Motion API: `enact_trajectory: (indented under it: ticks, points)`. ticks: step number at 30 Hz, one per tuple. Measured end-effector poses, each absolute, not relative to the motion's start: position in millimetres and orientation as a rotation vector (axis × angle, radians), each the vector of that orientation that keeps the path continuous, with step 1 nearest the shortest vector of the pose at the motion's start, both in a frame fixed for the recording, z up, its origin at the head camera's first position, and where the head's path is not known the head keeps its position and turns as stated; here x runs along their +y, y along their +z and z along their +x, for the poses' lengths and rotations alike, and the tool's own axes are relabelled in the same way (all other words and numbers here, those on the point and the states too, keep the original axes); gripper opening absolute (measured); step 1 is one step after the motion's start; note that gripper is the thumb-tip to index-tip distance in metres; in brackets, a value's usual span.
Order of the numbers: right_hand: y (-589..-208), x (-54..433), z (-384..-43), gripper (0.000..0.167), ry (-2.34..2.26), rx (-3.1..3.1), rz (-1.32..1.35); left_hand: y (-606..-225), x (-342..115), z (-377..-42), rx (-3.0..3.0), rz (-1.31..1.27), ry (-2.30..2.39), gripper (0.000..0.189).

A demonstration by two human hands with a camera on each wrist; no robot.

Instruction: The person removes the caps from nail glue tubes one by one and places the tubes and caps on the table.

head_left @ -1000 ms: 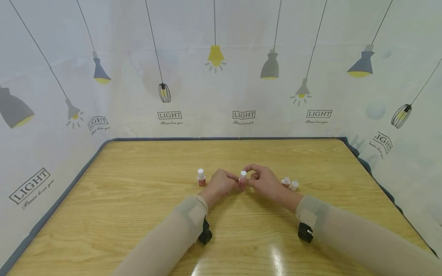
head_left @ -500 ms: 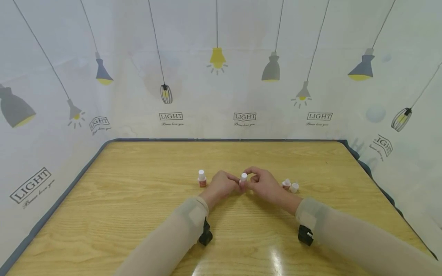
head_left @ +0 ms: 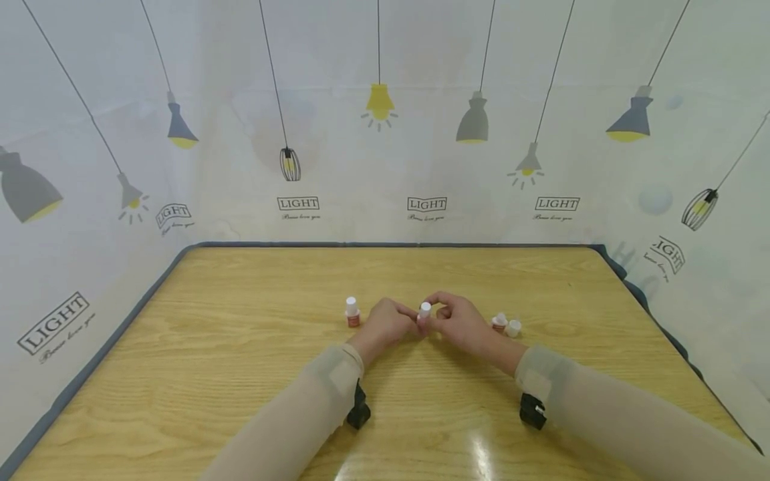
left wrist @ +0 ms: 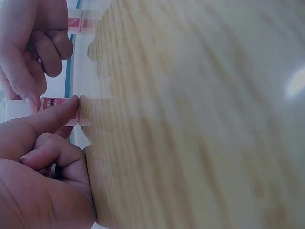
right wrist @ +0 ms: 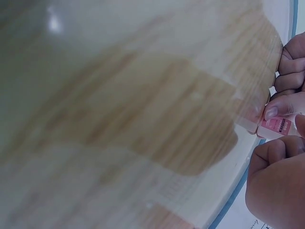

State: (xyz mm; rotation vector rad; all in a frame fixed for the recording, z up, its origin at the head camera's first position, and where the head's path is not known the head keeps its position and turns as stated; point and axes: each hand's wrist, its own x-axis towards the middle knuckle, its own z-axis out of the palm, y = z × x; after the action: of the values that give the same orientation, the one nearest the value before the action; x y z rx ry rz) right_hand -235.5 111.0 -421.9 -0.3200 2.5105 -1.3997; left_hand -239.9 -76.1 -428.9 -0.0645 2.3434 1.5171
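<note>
In the head view, a small white-capped bottle stands upright between the two hands at mid-table. My left hand grips its lower body between thumb and finger; the left wrist view shows the red label just above these fingers. My right hand pinches at the white cap with thumb and index finger, its other fingers curled. Part of the bottle's body is covered by fingers. Left of the hands stands another capped bottle with a red label. Beyond the right hand is an uncapped bottle with a loose white cap beside it.
The wooden table is glossy and reflects light near its front. A dark blue edge runs along its far side, against a white backdrop printed with hanging lamps. Each wrist carries a black camera.
The head view has shifted very slightly. My right thumb has come a little further across the held bottle's body; both arms otherwise keep their place. The other bottles have not moved.
</note>
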Motion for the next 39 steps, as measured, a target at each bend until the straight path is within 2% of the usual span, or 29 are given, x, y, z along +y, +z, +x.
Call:
enact_trajectory:
  ticks: [11,19,39]
  points:
    - [-422.2,110.0,-235.1,0.035,-1.403,2.518,-0.344,-428.8,-75.1,-236.8,2.390,-0.044,1.500,0.013]
    - [-424.7,108.1,-234.0,0.026,-1.375,2.539,-0.409,-432.4,-74.6,-236.6,2.412,-0.008,1.505,0.012]
    - [-422.3,105.3,-230.8,0.025,-1.430,2.513,-0.368,-434.6,-75.8,-238.1,2.410,0.038,1.540,0.019]
